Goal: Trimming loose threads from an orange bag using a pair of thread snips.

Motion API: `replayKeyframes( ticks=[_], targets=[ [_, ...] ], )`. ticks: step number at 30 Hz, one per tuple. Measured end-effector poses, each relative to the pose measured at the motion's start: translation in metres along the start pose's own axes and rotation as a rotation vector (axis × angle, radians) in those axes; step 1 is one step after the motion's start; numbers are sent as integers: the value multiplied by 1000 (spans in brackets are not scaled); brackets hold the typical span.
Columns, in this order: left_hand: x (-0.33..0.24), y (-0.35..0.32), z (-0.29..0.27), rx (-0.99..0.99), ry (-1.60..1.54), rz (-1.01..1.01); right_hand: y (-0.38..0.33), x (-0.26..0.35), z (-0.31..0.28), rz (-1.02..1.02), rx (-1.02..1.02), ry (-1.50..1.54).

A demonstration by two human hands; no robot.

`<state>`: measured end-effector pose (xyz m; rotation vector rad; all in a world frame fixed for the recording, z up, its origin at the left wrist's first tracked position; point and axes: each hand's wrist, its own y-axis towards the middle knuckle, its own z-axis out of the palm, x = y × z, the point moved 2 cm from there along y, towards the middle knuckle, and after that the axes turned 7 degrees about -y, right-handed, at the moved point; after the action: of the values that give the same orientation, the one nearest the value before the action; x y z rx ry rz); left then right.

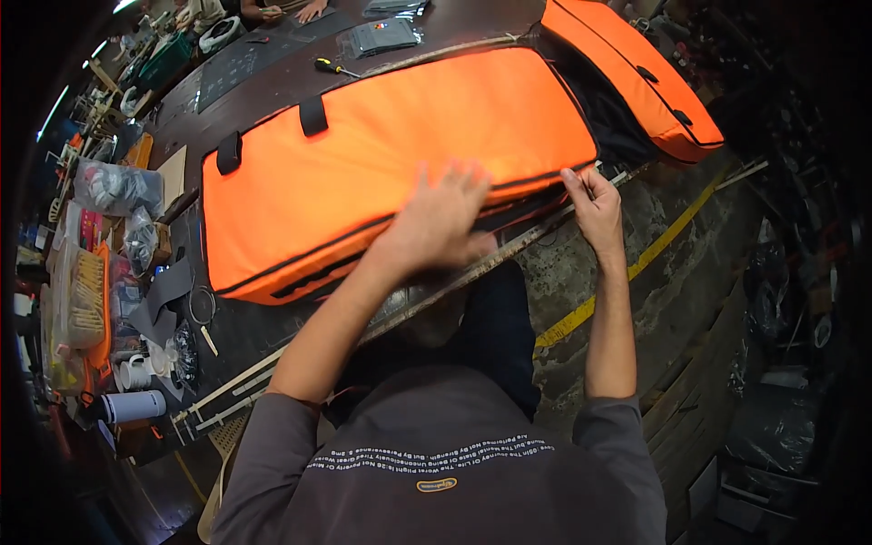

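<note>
A large, padded orange bag [381, 145] with black piping and two black strap loops lies across the table in front of me. My left hand [436, 218] is over its near side, fingers spread and a little blurred; it appears to rest on the orange fabric. At the bag's near right corner, my right hand [596, 207] pinches the black-trimmed edge between thumb and fingers. Whether a zipper pull is in that pinch cannot be made out. A dark gap shows along the near side, under the top panel. An orange flap [636, 77] with black fittings extends off the bag's right end.
A yellow-handled screwdriver [334, 67] and a plastic-wrapped grey pack [383, 38] lie beyond the bag. Plastic containers [82, 291], a white mug [136, 373] and a white bottle [134, 406] crowd the left. Another person's hand [313, 9] is at the far edge.
</note>
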<state>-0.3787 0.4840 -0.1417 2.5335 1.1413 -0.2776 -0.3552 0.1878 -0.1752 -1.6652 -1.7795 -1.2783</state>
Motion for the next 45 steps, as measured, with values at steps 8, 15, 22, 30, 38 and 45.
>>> replayKeyframes(
  ticks=[8,15,22,30,38,45],
  targets=[
    [-16,-96,-29,495,-1433,-90,58,-33,-32,71,-264,-205],
    [67,-190,16,-711,-1653,-944,141,-50,-22,248,-46,-556],
    [121,-126,-38,-978,-1375,-735,120,-68,-26,354,143,335],
    [175,-164,-71,-1175,-731,-681,79,-90,-15,354,153,221],
    [216,-241,-85,-1075,183,-980,35,-49,34,330,-204,41],
    [337,-246,-106,-878,-683,-1046,3,39,118,308,-26,199]
  ],
)
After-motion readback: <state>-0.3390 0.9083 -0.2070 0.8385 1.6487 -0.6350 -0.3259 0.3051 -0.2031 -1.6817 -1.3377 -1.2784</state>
